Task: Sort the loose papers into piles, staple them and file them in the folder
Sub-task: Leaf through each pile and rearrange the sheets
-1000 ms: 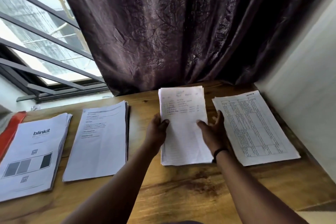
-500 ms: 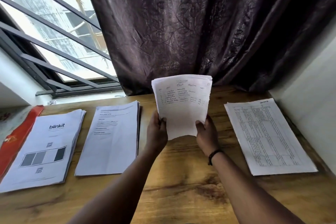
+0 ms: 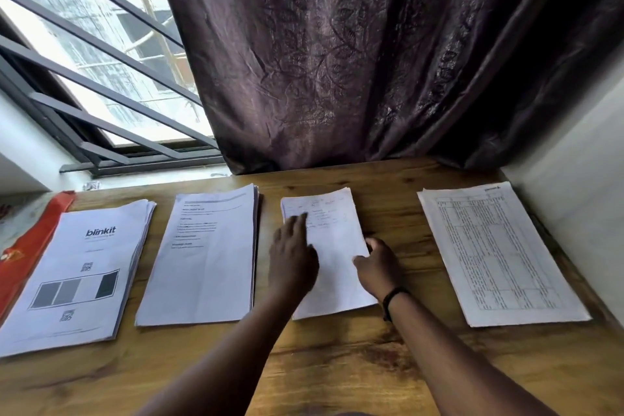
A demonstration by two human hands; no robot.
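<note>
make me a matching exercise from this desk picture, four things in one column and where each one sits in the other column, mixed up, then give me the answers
Things:
1. blinkit pile
2. handwritten pile
3. table-grid pile
4. red folder

Places:
A. nearest the white wall on the right
B. under both hands
C. at the desk's far left edge, partly out of frame
D. second from the left, just right of the red item

Pairs: 1-D, 2-B, 3-A, 4-C
</note>
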